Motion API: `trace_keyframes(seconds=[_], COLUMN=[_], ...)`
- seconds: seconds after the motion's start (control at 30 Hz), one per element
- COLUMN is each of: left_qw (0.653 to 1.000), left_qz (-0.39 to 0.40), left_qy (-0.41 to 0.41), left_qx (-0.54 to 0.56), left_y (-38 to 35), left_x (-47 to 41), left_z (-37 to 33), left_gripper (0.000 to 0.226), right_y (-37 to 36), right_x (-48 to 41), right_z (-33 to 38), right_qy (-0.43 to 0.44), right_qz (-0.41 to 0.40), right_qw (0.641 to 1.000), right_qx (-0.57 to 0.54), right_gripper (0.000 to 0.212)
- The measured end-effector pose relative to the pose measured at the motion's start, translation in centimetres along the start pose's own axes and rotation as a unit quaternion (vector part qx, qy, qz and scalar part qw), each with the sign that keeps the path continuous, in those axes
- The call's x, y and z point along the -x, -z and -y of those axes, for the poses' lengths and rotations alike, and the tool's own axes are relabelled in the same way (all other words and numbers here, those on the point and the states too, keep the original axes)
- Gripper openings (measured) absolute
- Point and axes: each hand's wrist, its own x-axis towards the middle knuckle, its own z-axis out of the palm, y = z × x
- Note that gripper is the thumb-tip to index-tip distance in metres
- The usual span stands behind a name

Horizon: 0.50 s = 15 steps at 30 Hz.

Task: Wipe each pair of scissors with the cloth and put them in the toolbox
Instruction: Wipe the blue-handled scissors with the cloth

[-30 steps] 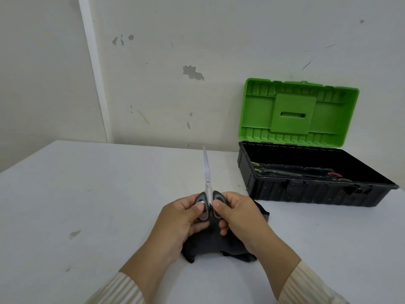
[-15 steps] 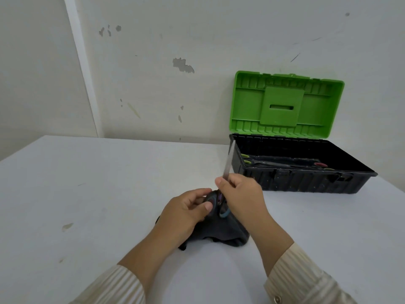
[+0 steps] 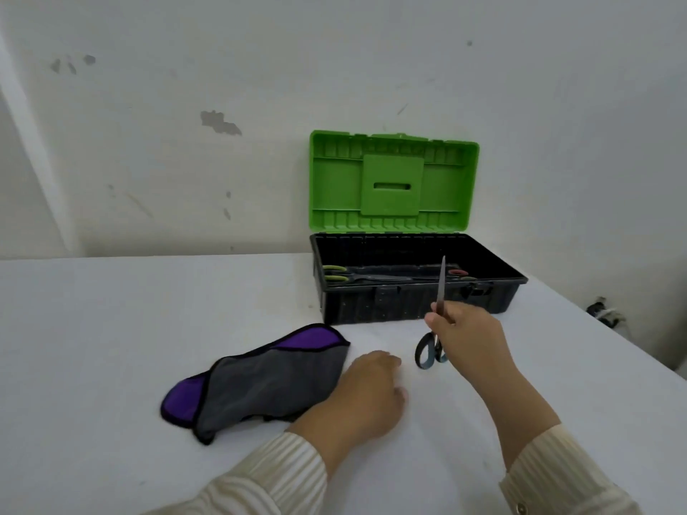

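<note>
The right hand (image 3: 470,340) holds a pair of scissors (image 3: 436,317) by the blades, its fingers (image 3: 438,317) clamped round the metal near the pivot; the closed blades point up and away, their tip showing against the front wall of the toolbox (image 3: 416,302), while the dark handle loops with a blue lining hang below the hand, just above the white tabletop (image 3: 111,328); the scissors are in front of the toolbox, not inside it.

The left hand (image 3: 366,399) rests palm down on the tabletop, fingers loosely curled and holding nothing; its wrist side lies against the right end of the cloth (image 3: 260,381).

The cloth is grey with a purple underside and a black hem; it lies crumpled and partly folded on the tabletop, toward the near edge and left of both hands, well clear of the toolbox.

The toolbox stands at the far edge of the tabletop against the wall (image 3: 223,105); its body is black and its green lid (image 3: 394,184) stands open and upright; inside, along the floor, lie scissors with yellow-green handles (image 3: 334,273) at the left end, and a red handle (image 3: 458,272) shows at the right end.

Both forearms wear cream striped sleeves (image 3: 267,473).
</note>
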Motion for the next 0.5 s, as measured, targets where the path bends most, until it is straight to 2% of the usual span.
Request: trace_keyframes(seconds=[0.1, 0.17, 0.27, 0.37, 0.5], left_qw=[0.993, 0.989, 0.983, 0.980, 0.972], left_qz=[-0.032, -0.067, -0.103, -0.128, -0.163], left_qy=[-0.023, -0.022, -0.012, 0.005, 0.006], left_qx=[-0.109, -0.132, -0.154, -0.154, -0.171], left_y=[-1.1, -1.4, -1.9, -2.2, -2.5], left_x=[-2.3, -3.4, -4.8, -5.4, -6.0], left_z=[-0.3, -0.5, -0.4, -0.2, 0.1], left_gripper=[0.042, 0.044, 0.047, 0.048, 0.047], right_y=[2.8, 4.3, 5.5, 5.2, 3.4], right_x=[-2.6, -5.2, -10.0, -14.2, -17.7], right_z=[-0.9, -1.0, -1.4, -2.6, -4.2], right_qy=[0.054, 0.108, 0.168, 0.181, 0.160], right_qz=[-0.049, -0.067, -0.049, 0.018, 0.167], right_qw=[0.997, 0.988, 0.966, 0.939, 0.897], right_qx=[0.035, 0.086, 0.191, 0.291, 0.377], right_gripper=[0.020, 0.023, 0.025, 0.024, 0.022])
